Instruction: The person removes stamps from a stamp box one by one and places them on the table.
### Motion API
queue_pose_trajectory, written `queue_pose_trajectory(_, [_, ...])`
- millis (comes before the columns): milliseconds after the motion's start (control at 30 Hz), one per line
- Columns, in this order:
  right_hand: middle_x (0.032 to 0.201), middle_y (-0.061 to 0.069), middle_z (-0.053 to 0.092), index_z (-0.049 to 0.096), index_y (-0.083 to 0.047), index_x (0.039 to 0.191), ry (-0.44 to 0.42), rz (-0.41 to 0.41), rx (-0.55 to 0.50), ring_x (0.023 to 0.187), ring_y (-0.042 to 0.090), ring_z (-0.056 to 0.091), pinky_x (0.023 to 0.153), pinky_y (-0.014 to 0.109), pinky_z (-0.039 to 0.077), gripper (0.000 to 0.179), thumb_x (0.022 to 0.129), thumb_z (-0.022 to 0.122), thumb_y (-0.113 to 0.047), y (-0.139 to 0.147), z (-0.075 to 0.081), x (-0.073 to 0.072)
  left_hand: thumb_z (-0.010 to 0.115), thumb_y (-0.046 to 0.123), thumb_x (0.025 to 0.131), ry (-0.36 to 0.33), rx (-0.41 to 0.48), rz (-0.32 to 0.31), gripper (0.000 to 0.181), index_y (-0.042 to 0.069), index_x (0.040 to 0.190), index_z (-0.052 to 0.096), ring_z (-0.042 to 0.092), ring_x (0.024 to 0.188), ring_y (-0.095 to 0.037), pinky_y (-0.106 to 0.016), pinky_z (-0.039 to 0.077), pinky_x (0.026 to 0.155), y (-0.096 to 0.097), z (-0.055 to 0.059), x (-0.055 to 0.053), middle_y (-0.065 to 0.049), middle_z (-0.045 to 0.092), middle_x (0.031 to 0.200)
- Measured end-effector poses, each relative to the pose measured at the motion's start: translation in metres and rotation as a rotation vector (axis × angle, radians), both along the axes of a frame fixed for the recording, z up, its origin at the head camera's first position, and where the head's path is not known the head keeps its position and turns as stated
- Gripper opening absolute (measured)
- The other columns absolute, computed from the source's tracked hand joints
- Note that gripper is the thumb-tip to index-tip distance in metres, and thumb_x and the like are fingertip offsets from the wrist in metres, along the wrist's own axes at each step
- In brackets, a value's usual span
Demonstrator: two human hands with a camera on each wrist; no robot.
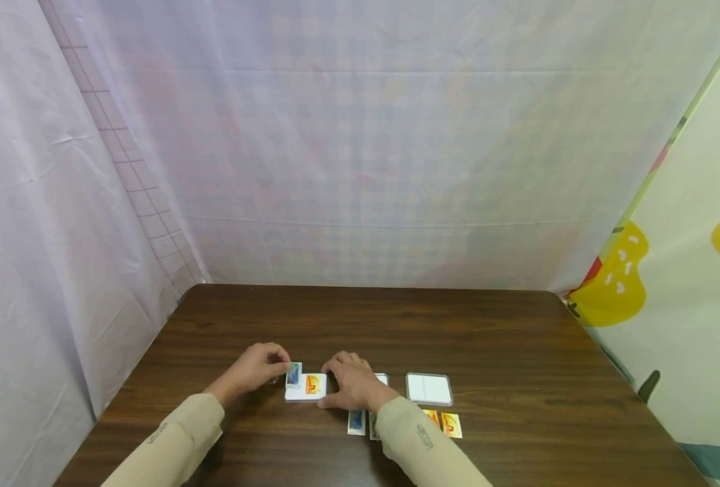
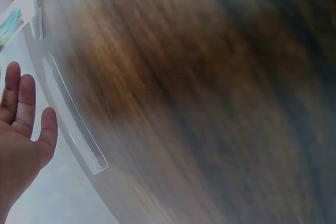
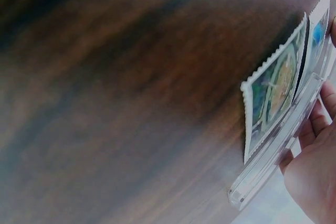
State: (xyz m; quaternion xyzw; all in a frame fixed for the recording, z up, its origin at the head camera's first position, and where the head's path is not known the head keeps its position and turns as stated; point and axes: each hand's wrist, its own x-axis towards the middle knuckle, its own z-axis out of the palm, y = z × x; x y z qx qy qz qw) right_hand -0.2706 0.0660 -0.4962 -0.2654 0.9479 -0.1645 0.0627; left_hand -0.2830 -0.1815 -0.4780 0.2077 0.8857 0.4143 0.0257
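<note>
My left hand (image 1: pixel 261 365) pinches a small blue-green stamp (image 1: pixel 294 373) over the left part of a flat white case (image 1: pixel 299 396). An orange-and-yellow stamp (image 1: pixel 314 384) lies on the right part of that case. With thumb and forefinger at its two long edges, my right hand (image 1: pixel 350 382) holds the case's right end. A clear plastic cover (image 2: pixel 76 116) lies below the left hand in the left wrist view. In the right wrist view, a stamp with perforated edges (image 3: pixel 275 87) lies beside a clear-edged case (image 3: pixel 278 140) under the right hand.
Another white case with a clear rim (image 1: pixel 429 389) lies to the right. Nearer me are a blue stamp (image 1: pixel 356 423) and orange-yellow stamps (image 1: pixel 451 425), some partly hidden by my right sleeve (image 1: pixel 420 439). Pale curtains (image 1: pixel 360 169) hang behind the brown wooden table (image 1: pixel 360 311).
</note>
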Motion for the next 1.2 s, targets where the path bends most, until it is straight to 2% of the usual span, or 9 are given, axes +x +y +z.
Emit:
queue_pose_trajectory(167, [0.134, 0.005, 0.049, 0.058, -0.018, 0.13, -0.003, -0.004, 0.009, 0.127, 0.027, 0.043, 0.108, 0.048, 0.033, 0.062, 0.082, 0.076, -0.052, 0.0, 0.001, 0.0, 0.072, 0.013, 0.088, -0.014, 0.008, 0.011, 0.008, 0.006, 0.086, 0.068, 0.056, 0.072, -0.015, -0.031, 0.047, 0.064, -0.001, 0.003, 0.0, -0.001, 0.064, 0.084])
queue_pose_trajectory(400, [0.134, 0.005, 0.05, 0.058, -0.018, 0.13, 0.006, -0.002, -0.003, 0.127, 0.027, 0.044, 0.108, 0.048, 0.033, 0.061, 0.082, 0.076, -0.051, 0.0, -0.002, -0.001, 0.071, 0.012, 0.088, -0.06, 0.035, 0.034, 0.007, 0.005, 0.087, 0.068, 0.059, 0.067, -0.02, -0.031, 0.048, 0.059, -0.002, 0.006, -0.001, -0.002, 0.063, 0.082])
queue_pose_trajectory(600, [0.133, 0.006, 0.05, 0.058, -0.017, 0.128, 0.012, 0.002, -0.007, 0.125, 0.027, 0.044, 0.107, 0.048, 0.034, 0.06, 0.082, 0.076, -0.051, 0.001, 0.0, 0.0, 0.071, 0.012, 0.088, -0.021, 0.014, 0.046, 0.007, 0.006, 0.085, 0.069, 0.057, 0.077, -0.015, -0.033, 0.046, 0.071, -0.002, 0.011, -0.001, 0.0, 0.064, 0.085])
queue_pose_trajectory(867, [0.133, 0.006, 0.05, 0.058, -0.017, 0.129, 0.007, 0.001, -0.002, 0.126, 0.027, 0.044, 0.107, 0.048, 0.033, 0.061, 0.082, 0.076, -0.052, 0.001, -0.002, -0.002, 0.071, 0.012, 0.087, 0.006, 0.007, 0.043, 0.007, 0.006, 0.084, 0.069, 0.057, 0.082, -0.015, -0.036, 0.046, 0.079, 0.0, 0.013, -0.004, 0.0, 0.066, 0.087])
queue_pose_trajectory(1000, [0.133, 0.005, 0.05, 0.058, -0.018, 0.129, 0.014, -0.001, -0.009, 0.126, 0.027, 0.044, 0.108, 0.048, 0.032, 0.061, 0.082, 0.076, -0.052, 0.001, -0.005, -0.003, 0.072, 0.012, 0.086, 0.022, 0.011, 0.036, 0.006, 0.007, 0.083, 0.069, 0.057, 0.083, -0.015, -0.034, 0.045, 0.079, 0.001, 0.012, -0.008, 0.001, 0.066, 0.086])
queue_pose_trajectory(1200, [0.133, 0.006, 0.05, 0.058, -0.018, 0.128, 0.0, -0.001, -0.015, 0.126, 0.028, 0.044, 0.108, 0.049, 0.032, 0.059, 0.082, 0.076, -0.051, 0.001, -0.003, -0.001, 0.072, 0.012, 0.086, -0.004, 0.006, 0.038, 0.007, 0.006, 0.083, 0.069, 0.056, 0.082, -0.014, -0.034, 0.045, 0.078, 0.002, 0.012, -0.013, 0.001, 0.066, 0.086])
